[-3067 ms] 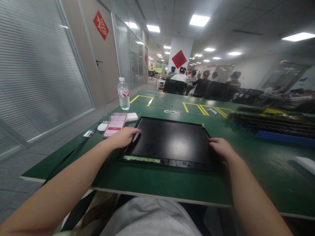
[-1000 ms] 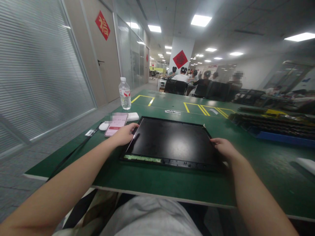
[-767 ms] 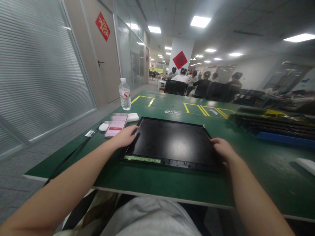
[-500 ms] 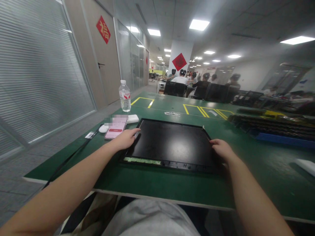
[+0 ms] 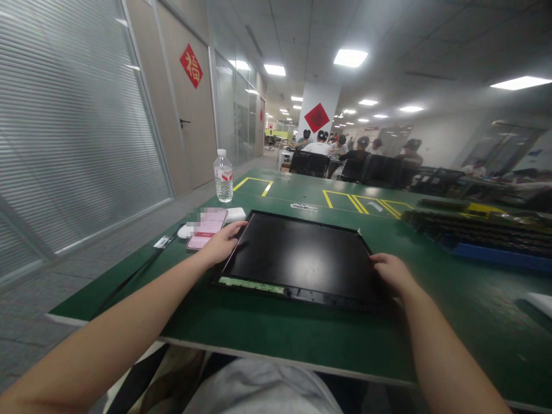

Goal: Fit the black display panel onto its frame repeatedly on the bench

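A black flat display panel lies on the green table in front of me, its dark screen facing up. Along its near edge runs a green circuit strip. My left hand grips the panel's left edge, thumb on top and the other fingers partly hidden. On the opposite side my right hand is closed on the right edge, with its lower fingers out of sight beneath. A phone with a lit pink screen rests just beyond my left hand.
A water bottle stands at the back left, and a white object lies behind the phone. To the right is a stack of dark panels above a blue base. Yellow tape marks the green table. Several people sit beyond it.
The camera view has tilted slightly, so everything sits a little lower in the picture. Both hands keep their hold on the panel, which has hardly moved on the table.
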Action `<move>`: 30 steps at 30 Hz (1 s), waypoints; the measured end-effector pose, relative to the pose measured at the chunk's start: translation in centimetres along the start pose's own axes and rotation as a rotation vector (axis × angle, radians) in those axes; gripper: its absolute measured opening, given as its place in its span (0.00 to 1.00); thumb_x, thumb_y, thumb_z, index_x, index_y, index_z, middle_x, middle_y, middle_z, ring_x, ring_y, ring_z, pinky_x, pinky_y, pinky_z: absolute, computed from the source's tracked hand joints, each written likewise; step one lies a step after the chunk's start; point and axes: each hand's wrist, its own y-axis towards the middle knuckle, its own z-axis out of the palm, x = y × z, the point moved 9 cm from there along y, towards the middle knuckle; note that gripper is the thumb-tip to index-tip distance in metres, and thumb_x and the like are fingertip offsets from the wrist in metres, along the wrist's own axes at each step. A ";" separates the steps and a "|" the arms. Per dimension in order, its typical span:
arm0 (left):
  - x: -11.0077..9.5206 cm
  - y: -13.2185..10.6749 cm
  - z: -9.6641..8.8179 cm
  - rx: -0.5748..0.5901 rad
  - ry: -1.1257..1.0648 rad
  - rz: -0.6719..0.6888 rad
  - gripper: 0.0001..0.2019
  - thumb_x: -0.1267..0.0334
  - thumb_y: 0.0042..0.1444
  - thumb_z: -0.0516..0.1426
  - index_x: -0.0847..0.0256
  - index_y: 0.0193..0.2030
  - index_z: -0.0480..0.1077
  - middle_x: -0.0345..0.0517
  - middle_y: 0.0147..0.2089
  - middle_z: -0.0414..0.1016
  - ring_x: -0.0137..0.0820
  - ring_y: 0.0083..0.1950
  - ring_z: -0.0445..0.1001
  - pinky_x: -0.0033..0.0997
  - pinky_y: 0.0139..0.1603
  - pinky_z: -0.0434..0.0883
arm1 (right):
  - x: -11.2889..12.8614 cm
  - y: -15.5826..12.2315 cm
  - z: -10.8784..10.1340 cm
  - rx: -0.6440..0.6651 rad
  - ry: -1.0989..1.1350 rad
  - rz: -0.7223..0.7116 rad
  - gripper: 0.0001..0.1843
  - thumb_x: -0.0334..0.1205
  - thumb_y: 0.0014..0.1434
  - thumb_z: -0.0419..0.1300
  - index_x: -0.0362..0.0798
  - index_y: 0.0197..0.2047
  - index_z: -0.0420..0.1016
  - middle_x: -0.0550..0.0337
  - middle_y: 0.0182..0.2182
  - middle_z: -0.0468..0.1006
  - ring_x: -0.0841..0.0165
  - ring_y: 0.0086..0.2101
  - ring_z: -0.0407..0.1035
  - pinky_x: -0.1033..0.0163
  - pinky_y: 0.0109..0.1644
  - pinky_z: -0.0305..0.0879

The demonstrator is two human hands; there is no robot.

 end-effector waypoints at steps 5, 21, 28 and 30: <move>0.1 -0.3 0.1 -0.065 -0.258 -0.125 0.31 0.80 0.44 0.58 0.55 0.56 0.71 0.48 0.55 0.78 0.33 0.34 0.81 0.31 0.31 0.78 | -0.6 0.4 0.1 -0.012 0.040 0.003 0.25 0.25 0.46 0.55 0.44 0.46 0.81 0.50 0.45 0.82 0.59 0.46 0.75 0.60 0.51 0.68; 1.5 -1.1 0.5 -0.094 -0.377 -0.359 0.41 0.77 0.42 0.68 0.59 0.65 0.64 0.47 0.32 0.82 0.38 0.23 0.79 0.36 0.23 0.78 | -0.3 0.2 0.1 0.013 -0.017 -0.003 0.24 0.27 0.48 0.54 0.44 0.47 0.81 0.49 0.45 0.82 0.59 0.44 0.76 0.60 0.48 0.69; 1.1 -1.3 1.2 -0.039 -0.425 -0.366 0.47 0.79 0.38 0.69 0.59 0.68 0.61 0.51 0.37 0.84 0.40 0.27 0.81 0.37 0.26 0.80 | -0.7 0.5 0.2 0.004 0.014 0.002 0.23 0.26 0.46 0.55 0.45 0.45 0.81 0.50 0.41 0.83 0.59 0.41 0.77 0.59 0.48 0.69; 1.1 -1.4 1.4 -0.010 -0.438 -0.388 0.48 0.78 0.39 0.69 0.59 0.69 0.60 0.51 0.37 0.84 0.41 0.28 0.82 0.37 0.28 0.80 | -0.8 0.5 0.3 0.006 0.026 0.003 0.23 0.27 0.46 0.55 0.46 0.44 0.81 0.51 0.39 0.83 0.59 0.40 0.77 0.59 0.48 0.70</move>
